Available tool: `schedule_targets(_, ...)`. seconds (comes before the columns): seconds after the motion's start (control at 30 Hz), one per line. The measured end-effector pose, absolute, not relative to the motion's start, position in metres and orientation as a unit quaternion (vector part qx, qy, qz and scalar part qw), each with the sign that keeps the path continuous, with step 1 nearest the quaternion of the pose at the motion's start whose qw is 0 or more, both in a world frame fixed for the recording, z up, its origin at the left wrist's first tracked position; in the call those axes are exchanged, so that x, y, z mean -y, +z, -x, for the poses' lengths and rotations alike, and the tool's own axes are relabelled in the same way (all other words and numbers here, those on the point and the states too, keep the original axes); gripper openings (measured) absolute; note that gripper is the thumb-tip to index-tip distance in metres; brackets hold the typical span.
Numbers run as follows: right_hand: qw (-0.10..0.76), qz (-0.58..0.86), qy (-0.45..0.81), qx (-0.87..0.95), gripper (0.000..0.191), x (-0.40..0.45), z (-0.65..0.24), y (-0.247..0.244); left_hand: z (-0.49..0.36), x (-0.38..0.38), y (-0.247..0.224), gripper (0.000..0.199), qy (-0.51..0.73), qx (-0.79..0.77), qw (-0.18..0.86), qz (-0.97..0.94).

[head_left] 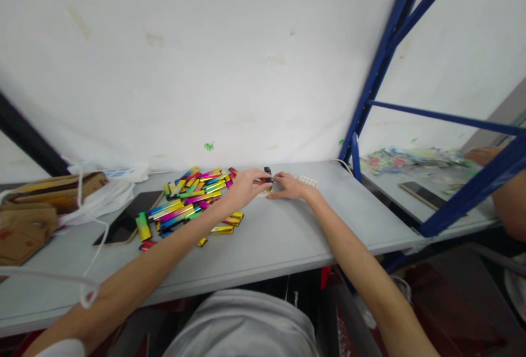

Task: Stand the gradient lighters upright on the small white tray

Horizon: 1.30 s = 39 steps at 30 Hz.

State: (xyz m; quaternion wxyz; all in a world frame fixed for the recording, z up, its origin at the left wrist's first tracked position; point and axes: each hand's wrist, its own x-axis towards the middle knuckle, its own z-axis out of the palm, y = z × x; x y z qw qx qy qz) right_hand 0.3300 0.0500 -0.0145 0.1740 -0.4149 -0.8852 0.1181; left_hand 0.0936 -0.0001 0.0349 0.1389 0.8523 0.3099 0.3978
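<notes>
My left hand (247,186) reaches over the table, its thumb and fingers pinched at a small black piece (270,180). Another small black piece (267,170) stands just behind it. Close on the other side, my right hand (289,186) has its thumb and fingers curled towards the same spot, around something small and pale that is mostly hidden. A white tray with rows of small pockets (308,181) shows behind my right hand. Left of my left hand spreads a pile of shiny, many-coloured flat sticks with dark ends (181,209).
A dark phone (132,219) lies left of the pile. Beyond it are cardboard pieces (28,220), white bags (96,200) and a white cable (101,222). A blue metal frame (380,55) rises at right. Past it are another person's arm (507,203), a phone (423,195) and plastic packets (411,159).
</notes>
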Motion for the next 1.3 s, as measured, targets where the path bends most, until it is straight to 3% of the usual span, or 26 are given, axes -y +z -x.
schedule_targets(0.5,0.174,0.419,0.113,0.884,0.071,-0.049,-0.328,-0.013,-0.097,-0.012,0.024,0.022,0.363,-0.375,0.140,-0.841)
schedule_targets(0.7,0.173,0.418,0.117,0.884,0.067,-0.049,-0.328,-0.012,-0.105,-0.015,0.033,0.015,0.305,-0.371,0.075,-0.874)
schedule_targets(0.87,0.167,0.418,0.121,0.885,0.070,-0.049,-0.329,-0.012,-0.105,-0.019,0.042,0.014,0.253,-0.358,0.092,-0.894)
schedule_targets(1.03,0.170,0.416,0.112,0.886,0.071,-0.050,-0.328,-0.012,-0.105,-0.016,0.033,0.013,0.280,-0.388,0.110,-0.871)
schedule_targets(1.2,0.167,0.414,0.097,0.890,0.070,-0.048,-0.328,-0.011,-0.106,-0.007,0.012,0.020,0.329,-0.391,0.125,-0.851)
schedule_targets(1.3,0.164,0.422,0.101,0.886,0.072,-0.047,-0.328,-0.011,-0.107,-0.002,0.004,0.035,0.335,-0.380,0.154,-0.848)
